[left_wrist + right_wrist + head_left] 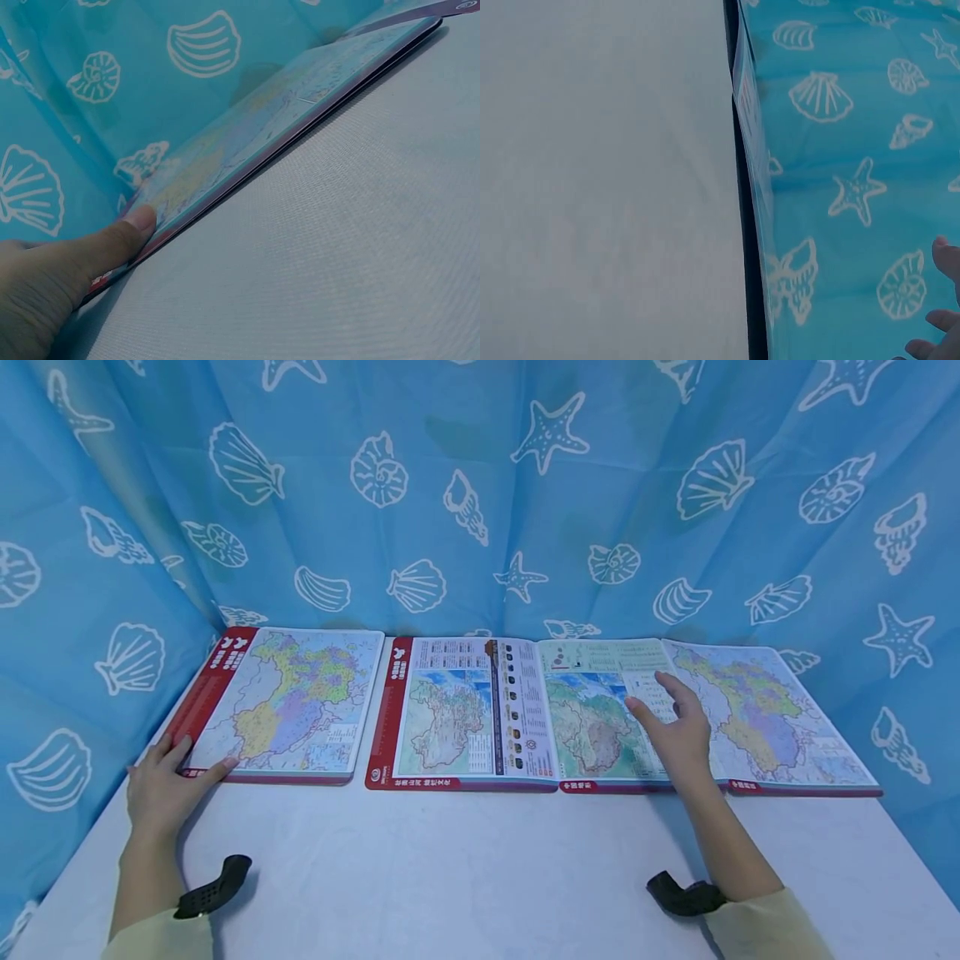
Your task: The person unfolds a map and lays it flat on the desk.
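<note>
At the left, a map sheet with a red side strip point(300, 702) lies flat on the white table. My left hand point(167, 781) rests on its near left corner, the thumb extended over the front edge and other fingertips on the red strip. The left wrist view shows the thumb point(139, 221) on the glossy top. To the right, three more map sheets lie side by side: a red-edged one point(450, 727), a green terrain map point(588, 727) and a coloured regional map point(772, 718). My right hand point(684, 735) hovers above the latter two, holding nothing, thumb and fingers apart.
A blue curtain point(480, 468) with white shells and starfish hangs right behind the maps. The white table point(450, 868) stretches in front of them. Black wrist-worn devices point(217, 889) sit by both sleeves. A gap separates the left map from the row beside it.
</note>
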Tool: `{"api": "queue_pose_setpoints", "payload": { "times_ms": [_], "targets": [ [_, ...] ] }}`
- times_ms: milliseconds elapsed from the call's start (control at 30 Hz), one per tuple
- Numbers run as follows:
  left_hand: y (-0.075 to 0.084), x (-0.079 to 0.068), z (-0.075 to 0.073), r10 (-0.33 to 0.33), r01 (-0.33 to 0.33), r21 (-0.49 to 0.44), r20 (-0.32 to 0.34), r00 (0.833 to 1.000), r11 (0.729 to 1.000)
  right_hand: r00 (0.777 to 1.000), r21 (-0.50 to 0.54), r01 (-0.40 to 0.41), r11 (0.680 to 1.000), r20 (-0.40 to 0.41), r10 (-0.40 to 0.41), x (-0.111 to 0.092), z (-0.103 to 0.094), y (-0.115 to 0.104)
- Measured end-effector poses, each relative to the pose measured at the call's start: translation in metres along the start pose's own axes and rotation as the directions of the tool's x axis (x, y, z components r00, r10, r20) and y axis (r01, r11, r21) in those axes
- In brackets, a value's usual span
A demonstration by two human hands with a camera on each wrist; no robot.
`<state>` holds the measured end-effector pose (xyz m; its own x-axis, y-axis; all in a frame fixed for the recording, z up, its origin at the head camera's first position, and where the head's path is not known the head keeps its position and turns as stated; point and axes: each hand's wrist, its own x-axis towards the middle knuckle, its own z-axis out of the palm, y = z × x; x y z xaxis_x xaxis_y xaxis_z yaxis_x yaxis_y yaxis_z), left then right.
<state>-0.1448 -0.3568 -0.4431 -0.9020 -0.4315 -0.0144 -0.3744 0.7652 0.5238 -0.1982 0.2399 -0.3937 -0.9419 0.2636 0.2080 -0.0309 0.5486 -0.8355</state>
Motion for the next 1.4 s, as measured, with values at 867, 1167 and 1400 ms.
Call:
{"api": "queue_pose_setpoints", "payload": {
  "times_ms": [867,1167,1400],
  "targets": [
    [-0.002,-0.001,-0.003,-0.025,0.025,-0.006,0.01,1.0,1.0,0.971,0.108,0.139,0.984,0.183,-0.157,-0.016,0.096,-0.06],
    [0.0,0.0,-0.004,-0.023,0.023,-0.002,0.016,1.0,1.0,0.954,0.097,0.149,0.984,0.247,-0.169,-0.026,0.127,-0.082],
    [0.002,0.0,-0.003,-0.033,0.034,-0.016,0.028,0.999,0.999,0.93,0.136,0.212,0.968,0.277,-0.242,-0.034,0.15,-0.1]
  ]
}}
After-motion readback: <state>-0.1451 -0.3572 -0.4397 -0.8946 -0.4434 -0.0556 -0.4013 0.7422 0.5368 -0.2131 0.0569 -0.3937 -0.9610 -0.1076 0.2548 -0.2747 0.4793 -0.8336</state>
